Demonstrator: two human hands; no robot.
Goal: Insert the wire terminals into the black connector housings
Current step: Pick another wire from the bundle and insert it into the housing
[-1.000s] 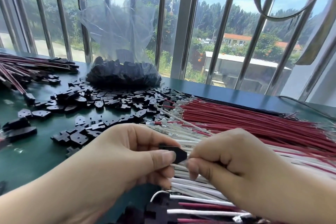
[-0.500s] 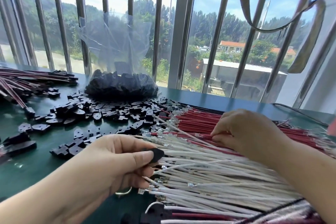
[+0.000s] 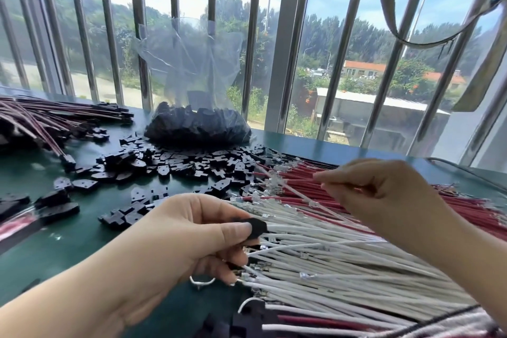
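My left hand [image 3: 192, 239] pinches a black connector housing [image 3: 258, 227] between thumb and fingers, just left of the white wires [image 3: 329, 263]. A white wire hangs looped under that hand. My right hand [image 3: 384, 195] is raised over the red wires [image 3: 315, 186] and pinches one red wire [image 3: 288, 189] near its end; the metal terminal points left. Loose black housings [image 3: 175, 164] lie scattered on the green table [image 3: 68, 241] behind my left hand.
A clear plastic bag of black housings [image 3: 197, 126] stands at the back by the barred window [image 3: 282, 63]. Finished red wire assemblies [image 3: 49, 118] are piled at the far left. More assemblies lie at the bottom edge [image 3: 274, 324].
My right hand left the housing, reached back to the red wire pile and has lifted one red wire from it. My left hand keeps the housing, now lower and steady.
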